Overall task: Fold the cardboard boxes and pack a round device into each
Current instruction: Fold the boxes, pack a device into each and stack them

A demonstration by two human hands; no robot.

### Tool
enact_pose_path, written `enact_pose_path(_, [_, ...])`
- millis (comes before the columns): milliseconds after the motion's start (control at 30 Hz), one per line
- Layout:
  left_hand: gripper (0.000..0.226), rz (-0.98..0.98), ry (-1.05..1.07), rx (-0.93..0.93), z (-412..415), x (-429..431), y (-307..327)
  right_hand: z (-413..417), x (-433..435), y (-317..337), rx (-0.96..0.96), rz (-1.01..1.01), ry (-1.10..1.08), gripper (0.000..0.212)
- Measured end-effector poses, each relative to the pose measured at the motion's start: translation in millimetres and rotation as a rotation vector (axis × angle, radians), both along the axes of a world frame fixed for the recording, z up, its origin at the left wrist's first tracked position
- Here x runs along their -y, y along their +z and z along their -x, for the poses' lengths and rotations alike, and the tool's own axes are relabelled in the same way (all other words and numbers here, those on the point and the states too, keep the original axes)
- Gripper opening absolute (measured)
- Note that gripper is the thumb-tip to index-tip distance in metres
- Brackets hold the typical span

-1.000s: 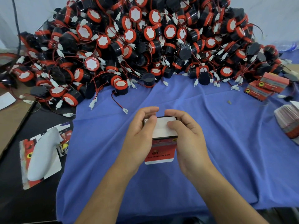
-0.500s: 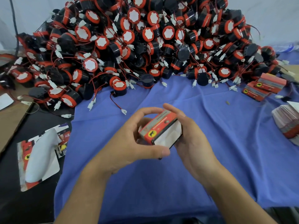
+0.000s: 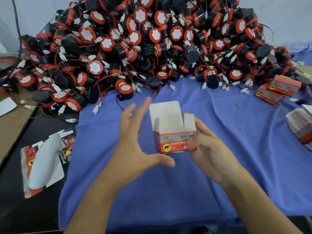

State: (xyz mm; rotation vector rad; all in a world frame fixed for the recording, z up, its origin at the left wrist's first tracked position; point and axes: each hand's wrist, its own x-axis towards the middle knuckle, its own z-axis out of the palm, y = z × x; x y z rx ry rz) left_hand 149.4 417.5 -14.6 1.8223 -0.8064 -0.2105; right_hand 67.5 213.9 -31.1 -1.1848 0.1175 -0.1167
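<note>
A small red, grey and white cardboard box (image 3: 173,132) stands upright above the blue cloth, its top flaps open and its white inside showing. My right hand (image 3: 211,149) grips it from the right side, thumb across the printed front. My left hand (image 3: 135,137) hovers just left of the box with fingers spread and straight, holding nothing. A big heap of round black-and-red devices (image 3: 143,44) with red wires and white plugs fills the back of the table; the nearest device (image 3: 125,91) lies at the cloth's far edge.
Two closed boxes (image 3: 276,91) lie at the back right. A stack of flat box blanks (image 3: 300,125) sits at the right edge. Left of the blue cloth (image 3: 168,191), loose blanks and white paper (image 3: 43,159) lie on a black surface.
The box was turned upright so its open top faces up. My left hand let go of it and spread open beside it. My right hand keeps hold.
</note>
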Motion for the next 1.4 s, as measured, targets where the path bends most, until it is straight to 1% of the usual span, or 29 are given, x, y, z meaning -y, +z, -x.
enact_pose_path(67, [0.138, 0.169, 0.034, -0.258, -4.7, -3.1, -11.5, 0.1, 4.0, -7.2, 0.018, 0.075, -0.007, 0.079])
enact_pose_path(100, [0.135, 0.213, 0.009, -0.350, -6.9, -2.9, -16.7, -0.1, 5.1, -11.3, 0.018, 0.119, -0.002, 0.081])
enact_pose_path(133, [0.128, 0.212, -0.016, -0.373, -8.9, -0.6, -22.3, 0.0, 6.2, -16.0, 0.010, 0.167, 0.005, 0.083])
enact_pose_path(200, [0.106, 0.159, 0.010, -0.295, -11.1, 6.0, -31.8, 0.4, 7.4, -22.6, -0.031, 0.306, 0.000, 0.079])
enact_pose_path(267, [0.091, 0.133, 0.065, -0.237, -11.5, 11.9, -37.8, 1.5, 8.3, -26.2, -0.064, 0.501, -0.027, 0.072])
enact_pose_path(333, [0.075, 0.130, 0.076, -0.239, -11.1, 15.1, -42.1, 2.0, 7.8, -29.0, -0.078, 0.652, -0.047, 0.070])
enact_pose_path(400, [0.067, 0.131, 0.070, -0.260, -10.9, 14.6, -43.7, 1.1, 5.8, -28.0, -0.078, 0.711, -0.055, 0.071])
enact_pose_path(467, [0.067, 0.108, 0.043, -0.284, -13.5, 11.8, -43.7, 0.3, 8.0, -23.7, -0.077, 0.718, -0.003, 0.076])
enact_pose_path(533, [0.075, 0.099, 0.017, -0.355, -16.0, 6.4, -40.4, 1.2, 15.5, -18.9, -0.083, 0.693, 0.154, 0.093])
enact_pose_path(567, [0.083, 0.108, 0.017, -0.404, -18.5, 2.6, -37.3, 2.5, 20.8, -16.1, -0.099, 0.645, 0.200, 0.101])
enact_pose_path(600, [0.089, 0.133, 0.033, -0.445, -22.1, -1.0, -33.0, 3.8, 26.7, -12.4, -0.120, 0.566, 0.188, 0.106])
enact_pose_path(633, [0.090, 0.162, 0.065, -0.467, -26.6, -3.6, -27.4, 4.4, 33.8, -7.7, -0.134, 0.474, 0.138, 0.106])
enact_pose_path(667, [0.083, 0.192, 0.108, -0.475, -31.7, -5.1, -22.0, 3.4, 40.7, -3.2, -0.131, 0.371, 0.078, 0.100])
enact_pose_path(733, [0.061, 0.261, 0.215, -0.495, -47.7, -5.3, -15.1, -9.8, 52.2, 5.6, -0.106, 0.202, -0.020, 0.076])
enact_pose_path(767, [0.052, 0.288, 0.257, -0.512, -55.4, -2.3, -13.2, -18.7, 55.7, 10.9, -0.109, 0.165, -0.061, 0.065])
enact_pose_path(800, [0.047, 0.299, 0.289, -0.515, -64.3, 1.4, -11.9, -31.9, 57.2, 16.1, -0.122, 0.156, -0.091, 0.056])
enact_pose_path(867, [0.047, 0.275, 0.346, -0.486, -85.9, 12.3, -10.9, -64.8, 55.4, 25.8, -0.152, 0.196, -0.102, 0.043])
enact_pose_path(933, [0.048, 0.247, 0.428, -0.450, -111.5, 25.4, -10.4, -103.9, 50.8, 33.8, -0.169, 0.265, -0.053, 0.039])
enact_pose_path(1033, [0.048, 0.229, 0.545, -0.386, -149.6, 42.2, -12.7, -164.9, 43.8, 43.9, -0.204, 0.364, 0.084, 0.042])
enact_pose_path(1133, [0.048, 0.082, 0.639, -0.247, -182.0, 50.4, -24.4, -217.3, 34.9, 47.0, -0.245, 0.491, 0.223, 0.047])
enact_pose_path(1200, [0.049, -0.073, 0.631, -0.184, -200.2, 53.1, -34.3, -244.9, 25.0, 40.0, -0.287, 0.572, 0.302, 0.048])
enact_pose_path(1267, [0.054, -0.164, 0.619, -0.161, -214.3, 56.3, -42.4, -264.9, 12.4, 27.3, -0.328, 0.622, 0.347, 0.047])
enact_pose_path(1333, [0.056, -0.157, 0.624, -0.163, -224.0, 57.7, -48.8, -277.5, 0.4, 16.4, -0.346, 0.672, 0.354, 0.047])
enact_pose_path(1400, [0.049, -0.123, 0.631, -0.167, -230.3, 56.2, -53.3, -283.2, -5.7, 9.1, -0.315, 0.710, 0.327, 0.049])
